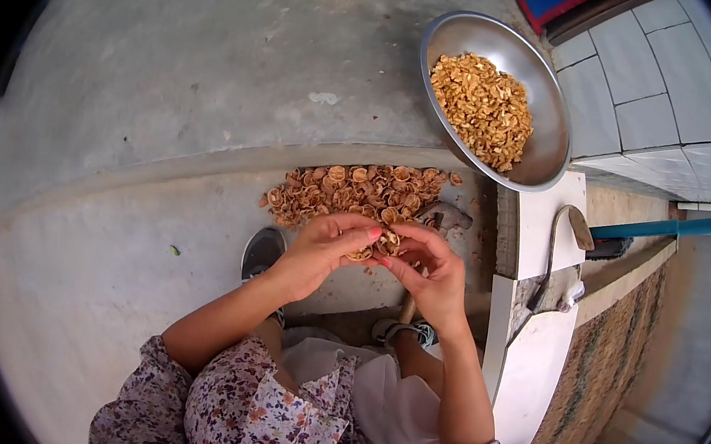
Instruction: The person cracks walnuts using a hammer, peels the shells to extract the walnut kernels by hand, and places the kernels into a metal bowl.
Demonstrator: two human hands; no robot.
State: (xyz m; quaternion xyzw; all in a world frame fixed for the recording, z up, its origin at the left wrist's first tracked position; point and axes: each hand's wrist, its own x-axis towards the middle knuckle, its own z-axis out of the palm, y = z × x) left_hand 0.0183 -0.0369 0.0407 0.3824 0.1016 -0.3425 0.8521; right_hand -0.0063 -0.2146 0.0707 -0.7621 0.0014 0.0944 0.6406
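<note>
My left hand (325, 249) and my right hand (431, 276) meet in front of me, fingers pinched around a cracked walnut (388, 242). One broken piece of walnut (360, 254) lies in the left fingers, its hollow side showing. The right thumb and fingers press on the other part, where some kernel shows inside the shell. Just beyond both hands lies a heap of empty walnut shells (350, 189) on the concrete floor. A grey lump (445, 217), perhaps a stone or hammer head, rests at the heap's right end.
A large steel bowl (551, 147) of walnut kernels (482, 110) stands at the upper right. Below it, a white ledge (543, 231) bears a curved metal tool (551, 258). A blue-handled tool (654, 228) lies farther right. A wooden handle (408, 308) shows near my right shoe.
</note>
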